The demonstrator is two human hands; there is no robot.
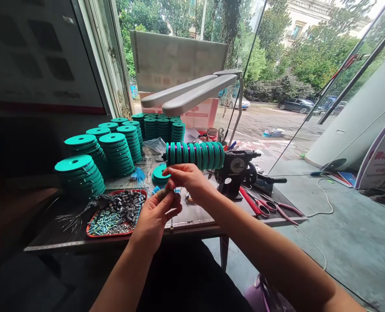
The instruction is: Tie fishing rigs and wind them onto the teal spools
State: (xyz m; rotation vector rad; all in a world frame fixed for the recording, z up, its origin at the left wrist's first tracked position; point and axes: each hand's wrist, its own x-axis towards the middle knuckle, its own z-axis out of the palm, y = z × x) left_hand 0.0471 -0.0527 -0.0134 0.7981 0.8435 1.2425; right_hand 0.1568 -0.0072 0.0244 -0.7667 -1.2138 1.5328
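My left hand [158, 212] is closed in a pinch in front of the table's near edge, around a small dark piece that is hard to make out. Touching it from the upper right, my right hand [187, 180] has its fingers pinched together; what they hold is too small to name. A thin line with a small bead [172, 227] hangs below my hands. Just beyond them, a row of green spools [195, 155] sits on the shaft of a black hand-cranked winder [236, 167]. One green spool [160, 172] lies flat behind my fingers.
Left are stacks of green spools [116, 154] and a red tray [88, 229] of small dark and blue-green parts. Scissors [267, 207] and pliers [285, 209] lie at the right. A white lamp [199, 93] reaches over the table.
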